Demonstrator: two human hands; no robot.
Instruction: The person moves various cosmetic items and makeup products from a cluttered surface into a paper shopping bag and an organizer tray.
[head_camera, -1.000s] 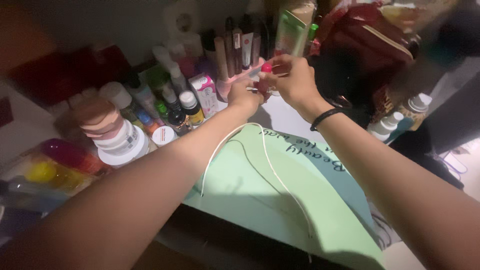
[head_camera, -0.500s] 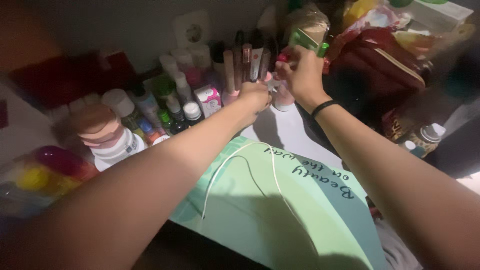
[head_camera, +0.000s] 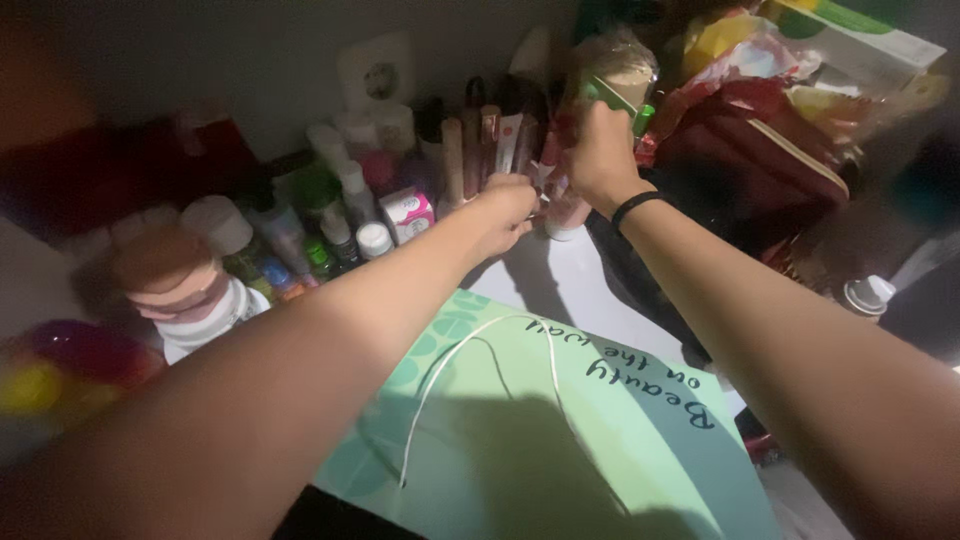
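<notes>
Both hands reached to the table's far edge, among upright cosmetic tubes and bottles (head_camera: 470, 150). The left hand (head_camera: 505, 210) had its fingers curled narrowly near a small pink tube (head_camera: 548, 178) (whether they gripped it, I could not tell). The right hand (head_camera: 600, 150), wearing a black wristband (head_camera: 636, 205), closed around the tube's upper part. A pale green paper bag with white cord handles (head_camera: 560, 440) lay flat at the near edge.

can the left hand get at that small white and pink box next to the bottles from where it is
Probably yes: the left hand is beside the white and pink box, with nothing visible between them; only small bottles crowd the box's far side.
</notes>
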